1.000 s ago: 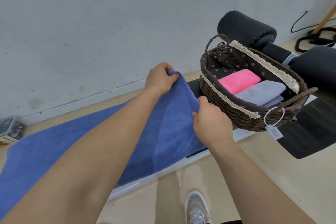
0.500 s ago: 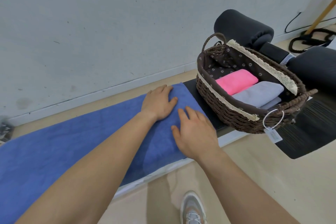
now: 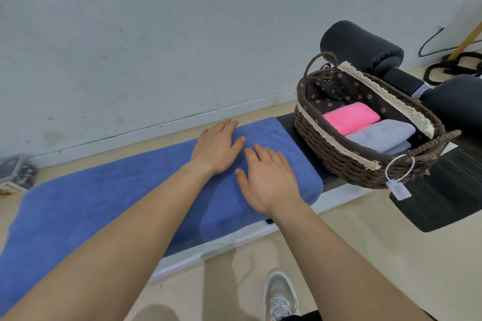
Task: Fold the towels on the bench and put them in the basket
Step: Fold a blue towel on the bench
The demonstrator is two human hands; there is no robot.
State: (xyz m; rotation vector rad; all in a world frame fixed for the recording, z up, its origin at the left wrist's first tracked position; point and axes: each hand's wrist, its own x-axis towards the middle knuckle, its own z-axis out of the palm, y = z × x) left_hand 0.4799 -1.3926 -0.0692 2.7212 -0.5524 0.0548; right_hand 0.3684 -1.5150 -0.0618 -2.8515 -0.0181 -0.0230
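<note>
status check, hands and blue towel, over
Left hand and right hand flat on blue towel. One fold made, rest spread on bench. Nothing between it and basket.

The towel is blue; the brown wicker basket (dark flowered lining, cream lace) holds pink and grey towels.

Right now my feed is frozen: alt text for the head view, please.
The left hand and right hand lie flat, fingers straight, on the folded end of a blue towel spread along the bench. Just right of it, a wicker basket holds a folded pink towel and a grey towel side by side.
</note>
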